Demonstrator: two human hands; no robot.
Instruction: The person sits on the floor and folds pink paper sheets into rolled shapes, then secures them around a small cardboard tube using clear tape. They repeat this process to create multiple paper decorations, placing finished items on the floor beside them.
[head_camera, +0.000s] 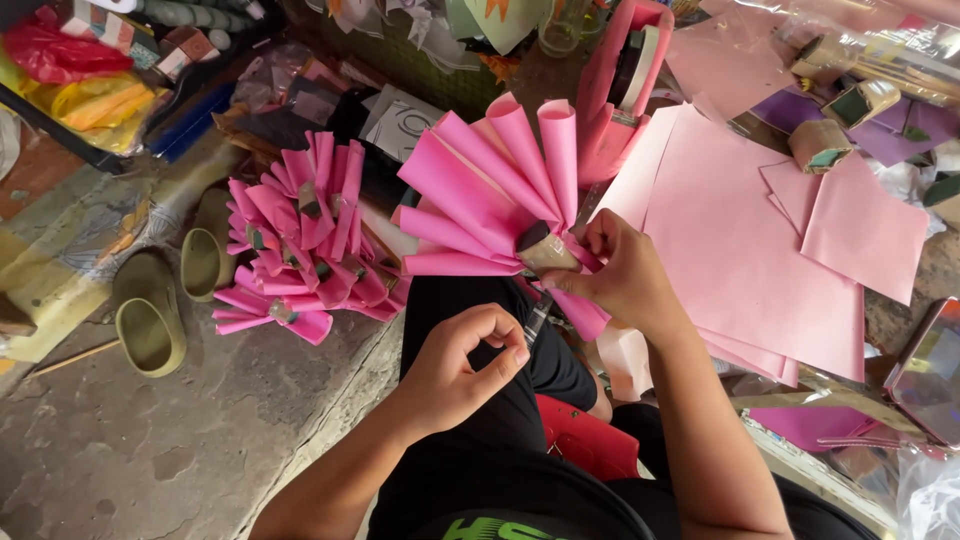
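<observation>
My right hand grips the bound base of a fan of rolled pink paper cones, held together with brown tape. My left hand hovers just below and to the left of it, thumb and forefinger pinched together in a ring; whether a thin strip of clear tape is between them I cannot tell. A pile of finished pink cone bundles lies on the floor to the left. Pink paper sheets lie to the right.
A pink tape dispenser stands behind the cones. Two olive green clogs sit on the concrete floor at left. Brown tape rolls and purple paper lie at top right. My dark-trousered legs fill the lower centre.
</observation>
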